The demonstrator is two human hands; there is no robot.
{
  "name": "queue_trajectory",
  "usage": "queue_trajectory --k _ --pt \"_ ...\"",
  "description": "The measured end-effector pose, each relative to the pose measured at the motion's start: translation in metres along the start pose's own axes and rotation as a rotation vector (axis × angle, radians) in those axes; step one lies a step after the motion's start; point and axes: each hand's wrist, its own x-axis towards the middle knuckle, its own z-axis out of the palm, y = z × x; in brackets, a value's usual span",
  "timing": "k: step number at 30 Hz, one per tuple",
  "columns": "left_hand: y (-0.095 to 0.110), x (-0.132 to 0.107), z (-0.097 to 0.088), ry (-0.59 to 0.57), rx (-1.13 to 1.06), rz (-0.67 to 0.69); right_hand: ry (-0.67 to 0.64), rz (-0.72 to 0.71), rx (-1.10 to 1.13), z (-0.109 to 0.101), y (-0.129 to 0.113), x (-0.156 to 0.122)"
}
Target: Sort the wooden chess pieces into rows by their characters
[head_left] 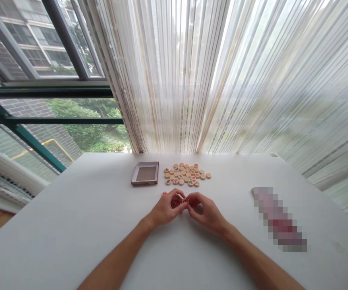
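At the lower center of the frame, 2 bare hands meet over a white table (86,209). The left hand (169,205) enters from the lower left, and its thumb and index finger pinch the left side of a round piece (185,201) with a red marking. The right hand (206,211) enters from the lower right; its thumb and index fingertips are closed on the right side of the same piece. The piece is held between the 2 hands, just below the center of the frame; its lower edge is partly hidden by the fingers. Just beyond the left hand, 1 loose disc (164,194) with a red marking lies on the table, partly covered by the fingers. Above the hands, a group of wooden discs (180,176) lies flat in loose rows; some show red or dark characters, others a plain face. Left of this group, near it but apart, sits a shallow open box (146,174) with a pale inner rim. At the right of the frame, a pixelated object (278,219) lies diagonally; its identity cannot be told. Across the top hangs a string curtain (174,80).
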Motion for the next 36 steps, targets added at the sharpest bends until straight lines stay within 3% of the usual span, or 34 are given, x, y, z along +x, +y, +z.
queue_trajectory --k 19,28,36 --pt "0.0047 -0.0004 -0.0012 0.008 0.015 0.001 -0.001 0.010 -0.006 -0.0006 0.0011 0.0021" --pt "0.0035 -0.0012 -0.0017 -0.043 -0.016 0.026 0.012 0.003 0.014 -0.0020 -0.0014 0.0008" --pt "0.0002 -0.0005 0.0005 -0.004 0.020 0.020 0.019 0.006 -0.001 -0.0030 -0.0034 0.0019"
